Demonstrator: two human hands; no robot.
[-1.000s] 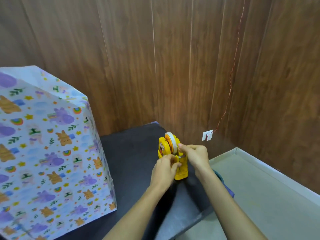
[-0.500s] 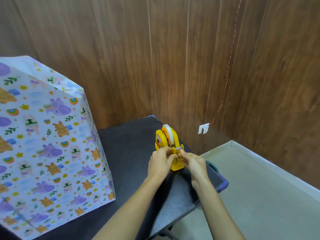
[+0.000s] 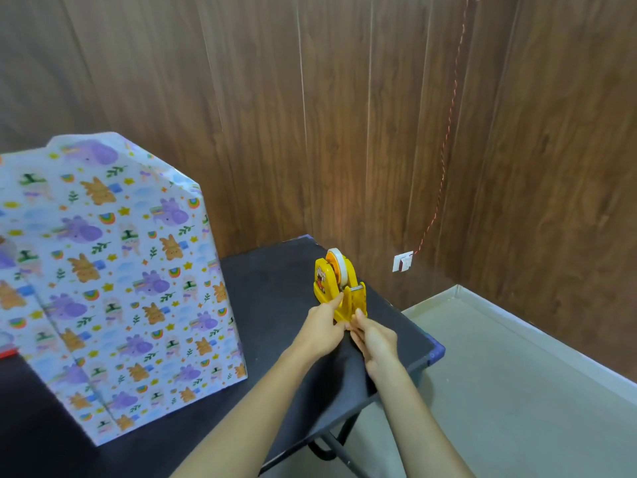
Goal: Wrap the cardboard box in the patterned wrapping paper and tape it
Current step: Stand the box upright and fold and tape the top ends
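Left hand [image 3: 322,326]: curled against the near left side of the yellow tape dispenser [image 3: 339,288], fingers touching its base, steadying it.
Right hand [image 3: 374,336]: fingers pinched together just below the dispenser's cutter end; probably nipping a strip of clear tape, though no tape can be made out between the fingertips.
Tape roll [image 3: 339,269]: white, upright in the dispenser (orange hub showing), just beyond both hands.
Wrapped box [image 3: 113,281]: well apart to the left of the hands, standing on the same black table [image 3: 275,281], covered in patterned wrapping paper, top flap folded to a point.
Table corner: right hand near the right edge, grey floor [image 3: 517,391] beyond.
Wall [image 3: 344,115]: brown wood panels behind, red cord [image 3: 444,157] running down to a small white fitting [image 3: 402,262].
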